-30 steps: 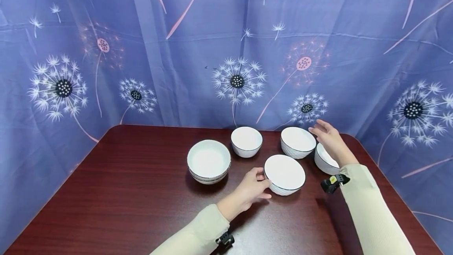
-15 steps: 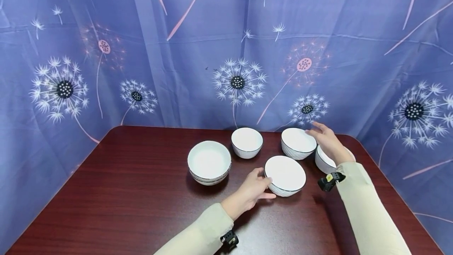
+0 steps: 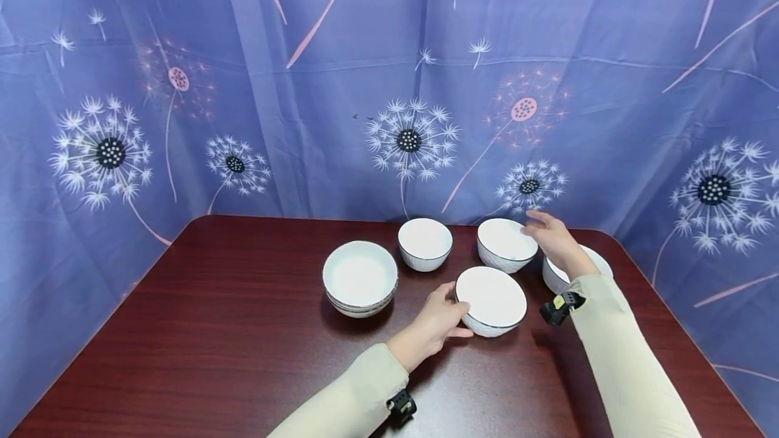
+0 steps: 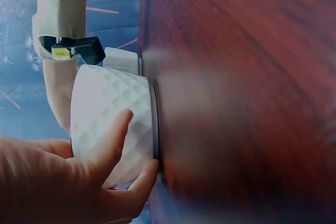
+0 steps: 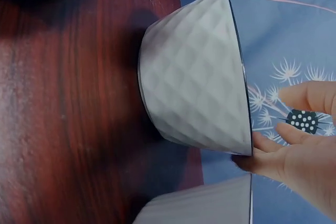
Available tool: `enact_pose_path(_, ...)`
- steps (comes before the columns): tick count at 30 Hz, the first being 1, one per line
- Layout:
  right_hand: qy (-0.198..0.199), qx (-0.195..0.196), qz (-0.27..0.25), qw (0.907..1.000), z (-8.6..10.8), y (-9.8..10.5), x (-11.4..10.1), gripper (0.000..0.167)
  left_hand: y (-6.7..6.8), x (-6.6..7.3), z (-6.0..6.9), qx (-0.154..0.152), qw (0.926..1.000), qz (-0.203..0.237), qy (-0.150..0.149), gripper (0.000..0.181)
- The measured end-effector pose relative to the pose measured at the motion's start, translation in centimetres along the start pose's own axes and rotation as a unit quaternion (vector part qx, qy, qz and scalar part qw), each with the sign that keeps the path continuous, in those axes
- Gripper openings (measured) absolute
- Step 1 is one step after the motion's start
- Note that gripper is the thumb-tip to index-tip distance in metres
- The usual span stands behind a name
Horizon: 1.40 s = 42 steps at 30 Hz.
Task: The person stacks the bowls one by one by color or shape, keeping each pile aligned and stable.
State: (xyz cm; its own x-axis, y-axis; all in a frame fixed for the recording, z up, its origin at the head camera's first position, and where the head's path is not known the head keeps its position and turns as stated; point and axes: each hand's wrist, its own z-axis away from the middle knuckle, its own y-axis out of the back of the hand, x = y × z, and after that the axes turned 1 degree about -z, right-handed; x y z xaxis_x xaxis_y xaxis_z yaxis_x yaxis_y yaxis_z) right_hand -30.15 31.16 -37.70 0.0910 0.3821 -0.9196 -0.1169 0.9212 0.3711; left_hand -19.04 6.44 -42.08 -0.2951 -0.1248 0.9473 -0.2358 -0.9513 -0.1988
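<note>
My left hand [image 3: 433,323] grips the left side of a white dark-rimmed bowl [image 3: 490,296], its thumb at the rim. In the left wrist view, fingers of this hand [image 4: 79,182] lie against the dimpled wall of the bowl [image 4: 113,103]. Behind it, my right hand [image 3: 560,245] touches the right rim of another white bowl [image 3: 506,242] with loosely bent fingers. The right wrist view has fingertips of that hand [image 5: 304,156] against the rim of the patterned bowl [image 5: 197,77]. Part of a third bowl [image 3: 598,265] is hidden behind the right wrist.
A stack of white bowls [image 3: 360,276] stands left of centre on the dark red table [image 3: 201,330]. A smaller white bowl [image 3: 425,242] sits to the right of the stack, farther back. A blue dandelion-print curtain [image 3: 328,120] hangs along the table's back edge.
My right hand has moved left to the back bowl's rim, and that bowl has shifted slightly left. The bowl at far right shows more. My left hand has stayed at the front bowl.
</note>
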Motion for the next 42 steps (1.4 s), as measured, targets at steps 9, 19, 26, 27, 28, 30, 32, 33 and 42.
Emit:
enact_pose_path(9,-0.045,-0.026,0.0,0.9986,-0.1,-0.6,0.2,0.06,-0.1,0.4,0.0,0.001,0.9999,0.01,0.002,0.063)
enact_pose_path(19,-0.059,-0.038,-0.002,0.9975,-0.4,-0.8,0.5,0.061,-0.2,0.5,0.1,0.01,0.9999,0.006,0.009,0.063)
enact_pose_path(26,-0.056,-0.051,-0.028,0.9967,-0.2,-1.1,0.7,0.062,-0.1,0.7,0.2,0.014,0.9997,0.018,0.011,0.067)
enact_pose_path(27,-0.056,-0.052,-0.031,0.9966,-0.1,-1.2,0.7,0.062,-0.1,0.7,0.2,0.014,0.9997,0.019,0.012,0.067)
enact_pose_path(28,-0.057,-0.052,-0.034,0.9964,0.0,-1.2,0.6,0.062,-0.1,0.7,0.2,0.015,0.9996,0.02,0.012,0.068)
enact_pose_path(30,-0.059,-0.05,-0.042,0.9961,0.1,-1.4,0.5,0.063,0.0,0.8,0.3,0.016,0.9996,0.021,0.01,0.068)
enact_pose_path(32,-0.061,-0.048,-0.046,0.9959,0.2,-1.5,0.4,0.063,0.1,0.9,0.3,0.016,0.9996,0.019,0.009,0.068)
enact_pose_path(33,-0.063,-0.047,-0.047,0.9958,0.2,-1.6,0.4,0.063,0.2,0.9,0.4,0.016,0.9997,0.017,0.01,0.068)
enact_pose_path(42,-0.066,-0.048,-0.065,0.9945,0.4,-1.7,0.4,0.064,0.7,1.3,0.6,0.015,0.9998,0.013,0.006,0.068)
